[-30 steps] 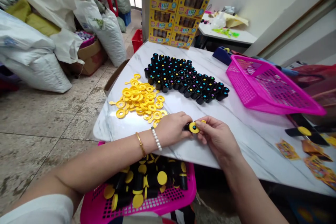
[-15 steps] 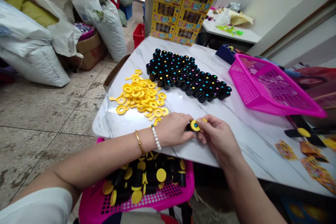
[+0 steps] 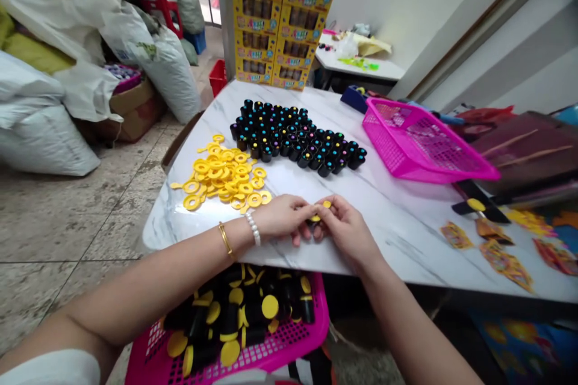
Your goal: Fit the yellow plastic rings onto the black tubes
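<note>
At the table's near edge my left hand (image 3: 285, 216), wearing a pearl bracelet, is closed around a small black cylinder mostly hidden by fingers. My right hand (image 3: 348, 230) pinches a yellow ring cap (image 3: 327, 204) with a round tab, lying against the cylinder's end. Both thumbs meet over the cap. Beyond my left hand lies a loose pile of yellow ring caps (image 3: 221, 171). Behind it stand many black cylinders (image 3: 289, 132) in a tight group, their tops showing blue, yellow, purple and pink dots.
A pink basket (image 3: 293, 356) of yellow-capped black cylinders sits below the table edge. Another pink basket (image 3: 433, 144) tilts at the table's right. Small orange packets (image 3: 506, 264) lie at the right. Stacked yellow boxes (image 3: 275, 24) rise at the back; white sacks (image 3: 40, 126) stand left.
The view has shifted slightly to the right. My left thumb has come over the top of the yellow ring cap, and my hands are closer together around the cylinder.
</note>
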Demonstrator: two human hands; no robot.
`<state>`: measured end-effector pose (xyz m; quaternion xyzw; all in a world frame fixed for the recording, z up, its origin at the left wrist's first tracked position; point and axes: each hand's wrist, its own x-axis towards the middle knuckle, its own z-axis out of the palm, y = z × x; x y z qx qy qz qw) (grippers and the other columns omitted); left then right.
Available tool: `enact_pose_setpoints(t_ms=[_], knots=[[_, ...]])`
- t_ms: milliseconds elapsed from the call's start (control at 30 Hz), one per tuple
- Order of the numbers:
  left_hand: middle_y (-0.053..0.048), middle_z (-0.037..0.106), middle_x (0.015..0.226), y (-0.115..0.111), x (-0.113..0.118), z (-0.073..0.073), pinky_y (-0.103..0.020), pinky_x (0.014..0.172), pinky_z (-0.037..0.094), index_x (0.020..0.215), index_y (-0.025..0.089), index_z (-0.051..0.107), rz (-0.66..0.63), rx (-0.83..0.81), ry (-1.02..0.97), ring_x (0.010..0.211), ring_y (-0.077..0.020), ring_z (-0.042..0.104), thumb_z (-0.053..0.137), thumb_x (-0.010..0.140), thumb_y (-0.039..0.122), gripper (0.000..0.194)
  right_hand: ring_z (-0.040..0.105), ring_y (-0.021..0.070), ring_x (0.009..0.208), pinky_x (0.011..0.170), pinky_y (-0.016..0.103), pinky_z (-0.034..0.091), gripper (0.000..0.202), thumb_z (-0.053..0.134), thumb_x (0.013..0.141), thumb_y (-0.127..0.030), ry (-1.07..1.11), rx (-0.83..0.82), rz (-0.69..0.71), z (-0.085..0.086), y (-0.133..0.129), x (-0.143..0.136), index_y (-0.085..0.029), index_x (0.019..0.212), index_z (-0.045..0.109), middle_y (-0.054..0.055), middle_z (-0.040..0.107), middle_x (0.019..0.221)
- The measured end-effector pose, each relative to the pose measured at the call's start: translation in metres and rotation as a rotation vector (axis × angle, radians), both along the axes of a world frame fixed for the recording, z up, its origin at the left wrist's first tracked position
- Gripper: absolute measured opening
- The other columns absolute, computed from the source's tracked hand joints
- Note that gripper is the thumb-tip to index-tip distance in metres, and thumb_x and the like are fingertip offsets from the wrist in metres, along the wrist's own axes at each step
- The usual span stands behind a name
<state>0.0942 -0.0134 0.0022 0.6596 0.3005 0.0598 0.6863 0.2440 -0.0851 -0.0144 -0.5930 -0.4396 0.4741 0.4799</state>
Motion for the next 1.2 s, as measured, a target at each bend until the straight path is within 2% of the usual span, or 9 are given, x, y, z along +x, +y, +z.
enact_pose_setpoints(t_ms=[133,367,567,700,833,933,1000,1100,1200], knots=[[0.002,0.058,0.053,-0.008,0.010,-0.002,-0.015,0.036,0.035,0.083,0.016,0.050,0.195,-0.120,-0.021,0.038,-0.0073,0.051,0.043,0.093,0.034,0.022,0.058,0.0115,0.041,0.041,0.021,0.047,0.036,0.067,0.077,-0.042,0.052,0.018,-0.050,-0.003,0.002,0.000,-0.021,0.095,0.045,-0.008,0.058,0.054],[0.002,0.060,0.056,-0.017,0.012,-0.017,-0.020,0.037,0.044,0.089,0.020,0.051,0.247,0.030,-0.028,0.044,-0.0136,0.060,0.044,0.089,0.047,0.029,0.051,0.0067,0.043,0.041,0.016,0.040,0.030,0.069,0.075,-0.039,0.143,0.062,-0.134,-0.007,0.000,0.010,-0.016,0.088,0.056,-0.005,0.058,0.056],[0.001,0.061,0.054,-0.017,0.015,-0.014,-0.023,0.041,0.048,0.089,0.017,0.050,0.258,-0.079,0.005,0.044,-0.0159,0.062,0.040,0.091,0.047,0.031,0.048,0.0054,0.044,0.039,0.015,0.037,0.028,0.073,0.070,-0.037,0.252,-0.053,0.024,0.005,0.006,0.023,-0.014,0.074,0.059,-0.002,0.058,0.056],[-0.004,0.062,0.055,-0.016,0.016,-0.014,-0.026,0.042,0.050,0.087,0.014,0.050,0.288,-0.156,-0.016,0.045,-0.0179,0.063,0.028,0.092,0.058,0.049,0.046,0.0059,0.039,0.036,0.016,0.038,0.028,0.074,0.069,-0.033,0.062,-0.120,0.193,0.012,0.016,0.020,-0.018,0.076,0.051,-0.007,0.054,0.054],[-0.004,0.061,0.054,-0.012,0.016,-0.014,-0.026,0.041,0.049,0.093,0.013,0.049,0.276,-0.213,-0.033,0.045,-0.0195,0.064,0.025,0.089,0.066,0.058,0.049,0.0062,0.040,0.036,0.018,0.040,0.024,0.066,0.077,-0.036,-0.064,-0.060,0.188,0.010,0.012,0.016,-0.020,0.081,0.047,-0.007,0.054,0.064],[-0.006,0.061,0.052,-0.008,0.016,-0.012,-0.028,0.042,0.050,0.091,0.012,0.052,0.244,-0.260,-0.006,0.046,-0.0204,0.063,0.018,0.087,0.070,0.067,0.053,0.0071,0.046,0.040,0.020,0.044,0.021,0.057,0.084,-0.037,-0.180,0.092,0.158,0.003,-0.003,0.012,-0.021,0.097,0.051,-0.001,0.060,0.084],[-0.006,0.061,0.051,-0.006,0.015,-0.010,-0.029,0.044,0.050,0.089,0.012,0.053,0.221,-0.258,-0.009,0.047,-0.0207,0.063,0.015,0.086,0.072,0.071,0.061,0.0116,0.064,0.050,0.024,0.050,0.027,0.057,0.084,-0.032,-0.381,0.275,0.167,-0.001,-0.014,0.010,-0.022,0.109,0.054,0.007,0.059,0.106],[-0.005,0.059,0.051,-0.009,0.012,-0.007,-0.028,0.045,0.049,0.090,0.012,0.055,0.193,-0.118,0.009,0.045,-0.0196,0.061,0.011,0.085,0.072,0.075,0.061,0.0220,0.097,0.074,0.033,0.054,0.041,0.058,0.079,-0.021,-0.739,0.498,0.215,-0.004,-0.021,0.005,-0.022,0.120,0.053,0.013,0.048,0.128],[-0.003,0.061,0.055,-0.014,0.000,0.002,-0.028,0.050,0.047,0.109,0.010,0.053,0.259,0.316,0.059,0.049,-0.0192,0.061,0.024,0.086,0.069,0.070,0.054,0.0270,0.113,0.089,0.041,0.050,0.053,0.055,0.076,-0.017,-1.003,0.542,0.261,-0.001,-0.017,-0.001,-0.021,0.128,0.046,0.014,0.046,0.134]])
